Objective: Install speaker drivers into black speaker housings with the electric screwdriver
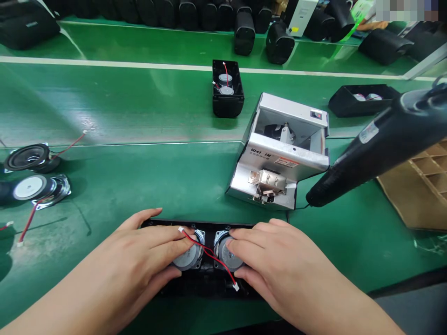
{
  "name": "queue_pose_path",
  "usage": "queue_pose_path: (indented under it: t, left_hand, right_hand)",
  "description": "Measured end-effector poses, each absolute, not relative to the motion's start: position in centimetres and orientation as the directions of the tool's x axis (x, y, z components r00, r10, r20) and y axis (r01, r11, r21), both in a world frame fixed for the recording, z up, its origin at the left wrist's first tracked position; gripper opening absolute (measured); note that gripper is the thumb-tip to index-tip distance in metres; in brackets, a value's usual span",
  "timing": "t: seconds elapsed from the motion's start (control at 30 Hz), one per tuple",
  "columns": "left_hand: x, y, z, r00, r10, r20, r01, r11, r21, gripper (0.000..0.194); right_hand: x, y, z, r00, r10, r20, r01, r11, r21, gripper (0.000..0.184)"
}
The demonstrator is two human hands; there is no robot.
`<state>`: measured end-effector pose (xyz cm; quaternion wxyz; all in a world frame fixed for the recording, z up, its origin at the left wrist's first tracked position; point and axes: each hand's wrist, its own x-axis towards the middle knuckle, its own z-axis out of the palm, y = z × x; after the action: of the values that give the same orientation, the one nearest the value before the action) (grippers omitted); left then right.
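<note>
A black speaker housing [206, 284] lies before me with two round speaker drivers seated side by side in it. My left hand [150, 253] has its fingers around the left driver [188, 257]. Around the right driver [231, 257] the fingers of my right hand [265, 256] are curled in the same way. Red wires [209, 252] with white plugs run crosswise over both drivers. The hands hide both ends of the housing. Beyond my right hand stands a silver screw feeder [275, 156] marked WEI JN.
Loose speaker drivers [42, 188] with red leads lie at left. Another housing with drivers [227, 88] stands farther back, and one more [363, 100] at right. A black electric screwdriver [377, 144] hangs in from the right above a cardboard divider box [412, 186]. Several black speakers line the back.
</note>
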<state>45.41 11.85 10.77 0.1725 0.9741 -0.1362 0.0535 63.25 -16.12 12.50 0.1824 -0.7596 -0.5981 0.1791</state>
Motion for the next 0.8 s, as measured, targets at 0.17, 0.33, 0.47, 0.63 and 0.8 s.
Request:
queue_pose_path:
  t: [0.17,0.33,0.47,0.63,0.8]
  left_hand:
    - [45.3,11.9,11.1,0.952,-0.261,0.161,-0.3,-0.906,0.3,0.038]
    - [45.3,12.0,11.5,0.957,-0.247,0.154,-0.284,-0.911,0.3,0.037]
    - [45.6,11.9,11.9,0.955,-0.244,0.167,-0.285,-0.913,0.293,0.027]
    - [45.9,11.6,12.1,0.956,-0.236,0.172,-0.278,-0.916,0.29,0.025]
    - [45.6,11.6,11.8,0.962,-0.228,0.15,-0.265,-0.911,0.317,0.025]
  right_hand:
    - [63.2,-16.2,12.4,0.226,0.974,-0.033,0.847,-0.213,-0.486,0.041]
    - [63.2,-16.2,12.5,0.225,0.974,-0.019,0.852,-0.206,-0.481,0.039]
    - [63.3,-16.0,12.3,0.228,0.973,-0.032,0.849,-0.215,-0.484,0.039]
    - [63.4,-16.2,12.2,0.221,0.975,-0.003,0.855,-0.195,-0.48,0.04]
    - [63.4,-16.2,12.4,0.206,0.978,0.023,0.877,-0.174,-0.447,0.041]
